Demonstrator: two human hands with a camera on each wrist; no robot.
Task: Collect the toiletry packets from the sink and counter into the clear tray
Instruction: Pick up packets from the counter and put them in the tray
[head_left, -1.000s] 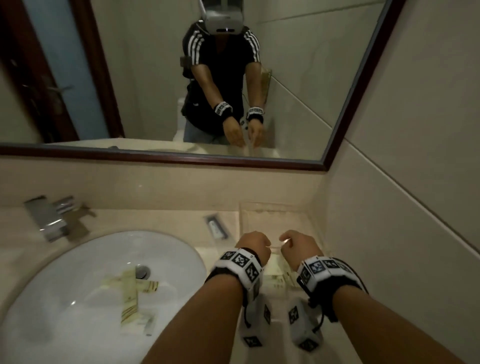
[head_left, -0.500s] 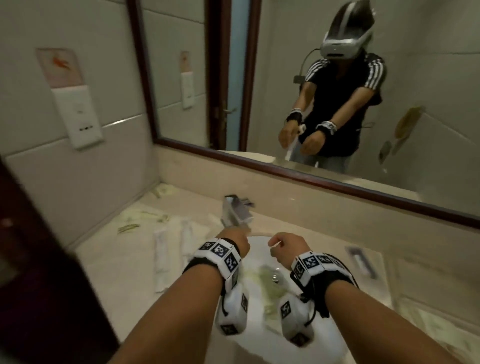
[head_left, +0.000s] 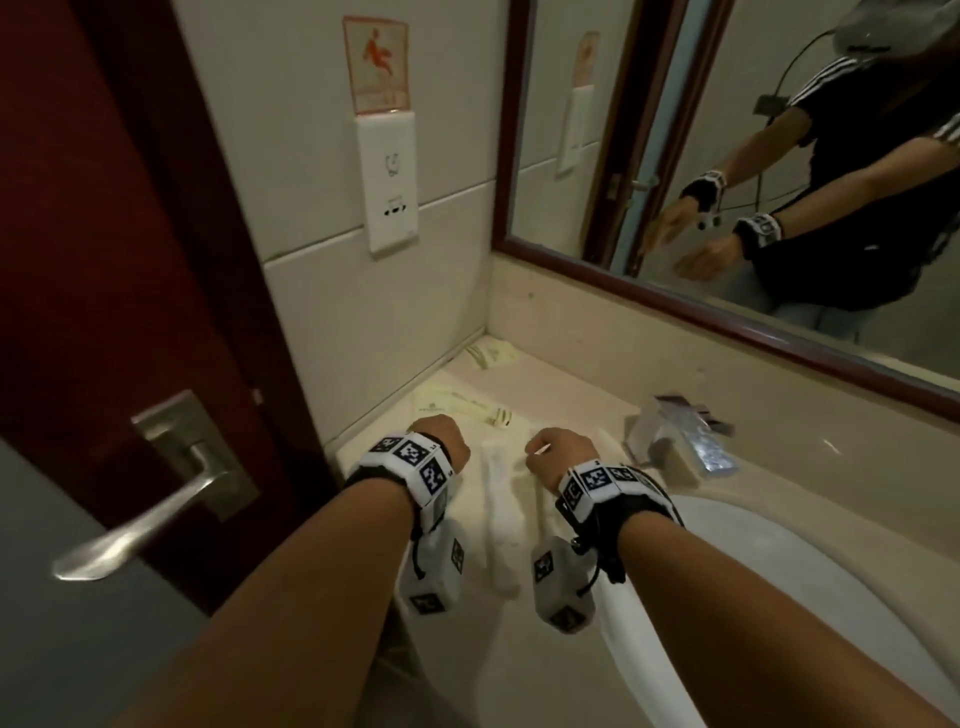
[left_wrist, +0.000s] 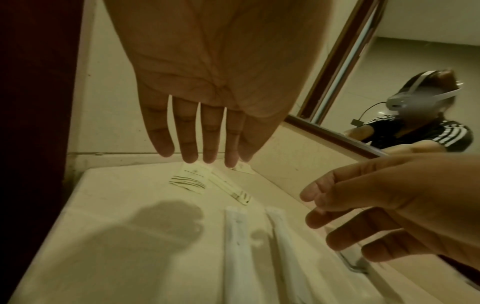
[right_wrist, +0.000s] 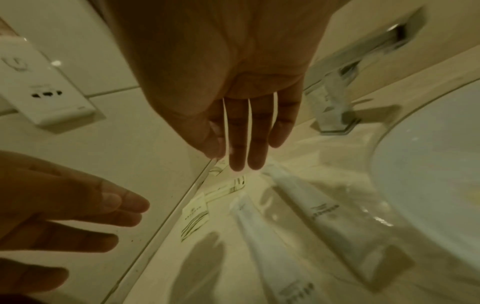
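Note:
Two long white packets (head_left: 500, 499) (left_wrist: 237, 246) (right_wrist: 262, 236) lie side by side on the beige counter left of the sink. Flat cream packets (head_left: 462, 405) (left_wrist: 187, 181) (right_wrist: 195, 216) lie farther back along the wall, and one more cream packet (head_left: 491, 356) sits in the corner. My left hand (head_left: 441, 434) (left_wrist: 202, 144) hovers above the cream packets with straight fingers, holding nothing. My right hand (head_left: 561, 449) (right_wrist: 244, 148) hovers beside it over the white packets, also with straight fingers and empty. The clear tray is out of view.
The white sink (head_left: 753, 571) curves off to the right, with the chrome faucet (head_left: 680, 436) behind it. A dark red door with a metal handle (head_left: 156, 514) stands close on the left. A wall socket (head_left: 389, 187) and the mirror (head_left: 779, 156) are above the counter.
The view and both hands have swung left, from the right side of the counter across the sink to the left counter. Both hands now hang with fingers extended.

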